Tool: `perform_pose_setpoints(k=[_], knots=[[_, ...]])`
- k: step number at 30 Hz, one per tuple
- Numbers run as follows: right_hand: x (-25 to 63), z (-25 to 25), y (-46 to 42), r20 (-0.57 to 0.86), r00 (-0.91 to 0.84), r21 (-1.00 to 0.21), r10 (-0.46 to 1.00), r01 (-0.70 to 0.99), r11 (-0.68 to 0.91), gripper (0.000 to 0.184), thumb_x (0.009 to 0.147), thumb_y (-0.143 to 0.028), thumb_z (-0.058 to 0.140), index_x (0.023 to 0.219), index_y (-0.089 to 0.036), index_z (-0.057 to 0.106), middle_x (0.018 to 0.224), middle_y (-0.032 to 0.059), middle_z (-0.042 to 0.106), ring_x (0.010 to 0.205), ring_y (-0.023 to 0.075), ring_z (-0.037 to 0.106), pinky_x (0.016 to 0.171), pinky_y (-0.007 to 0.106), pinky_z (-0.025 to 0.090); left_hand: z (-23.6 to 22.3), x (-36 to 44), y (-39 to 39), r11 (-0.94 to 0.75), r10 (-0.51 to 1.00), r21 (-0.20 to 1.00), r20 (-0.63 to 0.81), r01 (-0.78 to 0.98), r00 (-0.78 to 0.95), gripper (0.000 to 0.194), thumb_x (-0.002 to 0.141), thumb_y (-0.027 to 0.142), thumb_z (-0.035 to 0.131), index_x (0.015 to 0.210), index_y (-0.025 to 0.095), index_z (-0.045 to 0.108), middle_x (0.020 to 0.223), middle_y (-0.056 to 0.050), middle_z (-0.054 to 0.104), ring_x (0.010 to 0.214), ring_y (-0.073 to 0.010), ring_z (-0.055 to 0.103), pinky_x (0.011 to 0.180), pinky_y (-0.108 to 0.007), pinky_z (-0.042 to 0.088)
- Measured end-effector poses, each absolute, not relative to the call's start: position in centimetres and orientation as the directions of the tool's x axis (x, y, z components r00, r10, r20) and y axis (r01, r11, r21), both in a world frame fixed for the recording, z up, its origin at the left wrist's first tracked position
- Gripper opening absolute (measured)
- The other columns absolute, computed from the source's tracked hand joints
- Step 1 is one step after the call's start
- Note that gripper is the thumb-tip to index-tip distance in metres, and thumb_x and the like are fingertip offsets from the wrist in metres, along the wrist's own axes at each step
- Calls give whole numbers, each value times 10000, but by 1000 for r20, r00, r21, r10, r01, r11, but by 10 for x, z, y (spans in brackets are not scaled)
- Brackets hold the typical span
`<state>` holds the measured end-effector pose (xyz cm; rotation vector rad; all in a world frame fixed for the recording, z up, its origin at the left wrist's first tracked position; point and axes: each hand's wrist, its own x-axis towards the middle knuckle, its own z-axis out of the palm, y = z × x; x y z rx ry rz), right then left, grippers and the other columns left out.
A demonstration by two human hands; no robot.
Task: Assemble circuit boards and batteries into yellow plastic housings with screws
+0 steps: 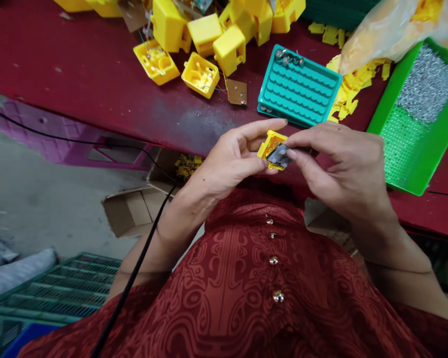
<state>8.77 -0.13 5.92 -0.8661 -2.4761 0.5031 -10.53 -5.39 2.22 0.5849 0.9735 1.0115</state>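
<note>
My left hand (235, 156) is closed around a small yellow plastic housing (266, 144), its open side facing up. With thumb and forefinger, my right hand (339, 161) pinches a small dark grey, flat part (280, 155) that lies at the housing's opening, partly over it. Whether this part is seated inside or only resting there, I cannot tell. Just beyond the hands lies a teal tray (302, 87) with rows of round pockets and several shiny round metal pieces (287, 57) at its far left corner.
Yellow housings (201, 74) crowd the far side of the red table (97, 64), one wired to a brown circuit board (237, 92). Right are loose yellow pieces (353, 87), a plastic bag (388, 30) and a green basket (399, 174) of small metal screws (429, 82). A black cable (145, 248) crosses my left arm.
</note>
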Motion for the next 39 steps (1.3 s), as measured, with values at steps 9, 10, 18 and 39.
perform_pose_setpoints(k=[9, 10, 18, 39], knots=[[86, 59, -6, 154, -669, -472, 727, 597, 649, 184, 1023, -226, 589, 1047, -273, 766, 990, 31, 799, 928, 211, 746, 910, 361, 580, 11, -102, -51, 385, 919, 857, -325, -342, 222, 667, 776, 173, 760, 1434, 206, 656, 1312, -69, 776, 1299, -311, 732, 1027, -405, 678], [85, 59, -6, 180, -658, -457, 731, 602, 654, 160, 1017, -220, 599, 1039, -253, 755, 976, 38, 793, 911, 213, 742, 893, 361, 582, 12, -101, -51, 385, 920, 854, -325, -350, 218, 680, 773, 167, 758, 1443, 202, 652, 1304, -69, 779, 1300, -313, 731, 1025, -403, 680], [84, 52, -3, 309, -646, -460, 698, 541, 704, 74, 951, -139, 662, 931, -192, 709, 882, 18, 769, 791, 183, 720, 791, 330, 587, 11, -99, -50, 396, 918, 832, -348, -389, 190, 666, 773, 154, 787, 1425, 205, 660, 1222, -54, 799, 1239, -310, 763, 971, -388, 697], [80, 43, -16, 403, -349, -728, 846, 439, 527, 77, 978, -262, 687, 914, -219, 689, 854, -6, 726, 758, 111, 692, 696, 272, 586, 13, -94, -47, 368, 929, 838, -353, -404, 113, 594, 769, 160, 766, 1351, 238, 676, 1226, -31, 788, 1102, -242, 775, 763, -292, 691]])
